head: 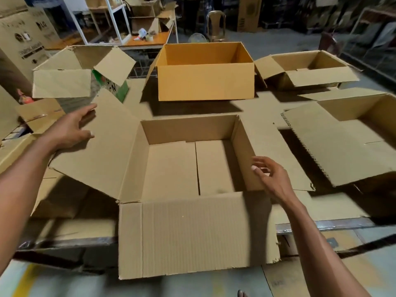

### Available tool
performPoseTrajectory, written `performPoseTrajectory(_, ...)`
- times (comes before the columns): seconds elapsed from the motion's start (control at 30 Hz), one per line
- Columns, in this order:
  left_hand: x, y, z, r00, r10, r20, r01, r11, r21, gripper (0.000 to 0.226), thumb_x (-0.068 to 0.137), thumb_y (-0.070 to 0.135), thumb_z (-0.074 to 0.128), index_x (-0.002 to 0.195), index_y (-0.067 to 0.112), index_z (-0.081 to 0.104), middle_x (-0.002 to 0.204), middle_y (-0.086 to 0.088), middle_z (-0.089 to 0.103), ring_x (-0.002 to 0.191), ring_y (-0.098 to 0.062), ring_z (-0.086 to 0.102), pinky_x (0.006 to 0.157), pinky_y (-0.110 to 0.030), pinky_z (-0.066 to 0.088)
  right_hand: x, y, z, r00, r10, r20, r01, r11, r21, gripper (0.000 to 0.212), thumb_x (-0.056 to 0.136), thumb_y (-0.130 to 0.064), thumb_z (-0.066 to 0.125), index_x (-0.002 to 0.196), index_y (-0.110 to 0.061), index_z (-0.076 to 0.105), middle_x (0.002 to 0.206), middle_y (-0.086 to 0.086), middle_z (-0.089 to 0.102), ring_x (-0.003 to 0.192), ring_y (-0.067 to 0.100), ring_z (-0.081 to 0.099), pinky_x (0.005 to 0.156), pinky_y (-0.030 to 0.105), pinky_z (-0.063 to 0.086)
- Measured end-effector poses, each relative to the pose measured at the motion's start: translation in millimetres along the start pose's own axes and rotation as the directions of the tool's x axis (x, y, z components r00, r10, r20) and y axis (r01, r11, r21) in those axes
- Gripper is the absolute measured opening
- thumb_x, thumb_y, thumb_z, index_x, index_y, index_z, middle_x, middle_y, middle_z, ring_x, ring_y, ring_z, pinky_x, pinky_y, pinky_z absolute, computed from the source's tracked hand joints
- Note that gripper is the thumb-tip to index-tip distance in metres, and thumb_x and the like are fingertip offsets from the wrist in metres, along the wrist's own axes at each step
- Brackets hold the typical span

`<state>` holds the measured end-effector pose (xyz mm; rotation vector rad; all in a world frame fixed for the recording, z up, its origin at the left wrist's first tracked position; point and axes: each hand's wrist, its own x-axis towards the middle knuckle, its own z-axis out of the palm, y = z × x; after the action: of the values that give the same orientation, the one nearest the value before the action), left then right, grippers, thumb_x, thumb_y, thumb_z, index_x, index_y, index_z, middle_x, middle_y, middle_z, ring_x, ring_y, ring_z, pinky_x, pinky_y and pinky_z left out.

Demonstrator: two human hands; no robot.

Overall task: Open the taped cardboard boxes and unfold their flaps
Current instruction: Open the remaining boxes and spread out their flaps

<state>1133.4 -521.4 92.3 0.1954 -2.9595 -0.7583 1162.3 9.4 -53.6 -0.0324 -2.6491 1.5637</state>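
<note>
Left hand (71, 127), fingers straight, presses the plain brown cardboard box's (188, 166) left flap (102, 146) outward; right hand (270, 176) hovers loosely curled, apparently empty. Overbending may tear the flap's crease.

Dim storeroom w/ grey concrete floor (252, 38). White metal shelf frame (120, 20) at back left, orange-topped table (147, 40) beside it. Plastic chair (216, 24) further back, dark racks (368, 35) on right.
</note>
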Motion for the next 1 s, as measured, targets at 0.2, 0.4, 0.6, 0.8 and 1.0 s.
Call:
performPoseTrajectory(0.2,-13.5,-2.6,5.5,1.0,-0.011,-0.002,0.011,0.997,-0.077,0.074,0.09,-0.009,0.063,0.152,0.024,0.04,0.153,-0.009,0.046,0.142,-0.022,0.039,0.112,-0.036,0.03,37.6,16.0,-31.5,0.991,0.112,-0.077,-0.119,0.988,-0.099,0.029,0.095,-0.033,0.065,0.123,-0.025,0.067,0.121,0.004,0.069,0.11,0.024,0.065,0.099,0.042,0.052)
performPoseTrajectory(0.4,-6.7,7.6,6.1,0.999,-0.026,0.044,0.03,0.995,-0.092,0.072,0.094,-0.004,0.06,0.148,0.04,0.043,0.153,-0.003,0.046,0.142,-0.022,0.04,0.108,-0.04,0.036,110.6,88.6,-72.7,0.971,0.233,-0.054,-0.239,0.93,-0.28,0.047,0.081,-0.057,0.047,0.127,-0.053,0.052,0.141,0.002,0.059,0.118,0.033,0.057,0.106,0.06,0.039)
performPoseTrajectory(0.6,-1.4,29.6,9.5,0.998,0.004,0.057,0.0,0.997,-0.074,0.076,0.095,-0.006,0.056,0.148,0.046,0.04,0.159,-0.003,0.038,0.147,-0.022,0.033,0.106,-0.037,0.032,96.6,60.7,-85.2,0.966,0.247,0.077,-0.225,0.95,-0.217,0.058,0.09,-0.02,0.054,0.147,-0.02,0.046,0.126,0.01,0.06,0.091,0.021,0.062,0.075,0.028,0.052)
performPoseTrajectory(0.8,-5.8,21.9,9.9,0.999,-0.01,0.053,0.015,0.994,-0.111,0.077,0.094,-0.012,0.053,0.15,0.039,0.042,0.156,-0.006,0.042,0.146,-0.022,0.034,0.106,-0.036,0.033,97.9,45.0,-111.1,0.992,0.118,0.035,-0.104,0.954,-0.281,0.056,0.089,0.003,0.059,0.141,-0.017,0.055,0.154,0.012,0.041,0.139,0.03,0.042,0.109,0.038,0.034)
performPoseTrajectory(1.0,-2.7,10.3,7.8,0.996,-0.028,0.081,0.042,0.984,-0.174,0.076,0.094,-0.011,0.054,0.147,0.042,0.044,0.15,-0.003,0.05,0.143,-0.02,0.04,0.114,-0.048,0.038,114.5,4.7,-146.3,0.988,-0.019,0.151,0.05,0.977,-0.207,0.061,0.095,0.0,0.057,0.142,-0.038,0.053,0.16,-0.007,0.033,0.139,0.019,0.037,0.106,0.041,0.036)
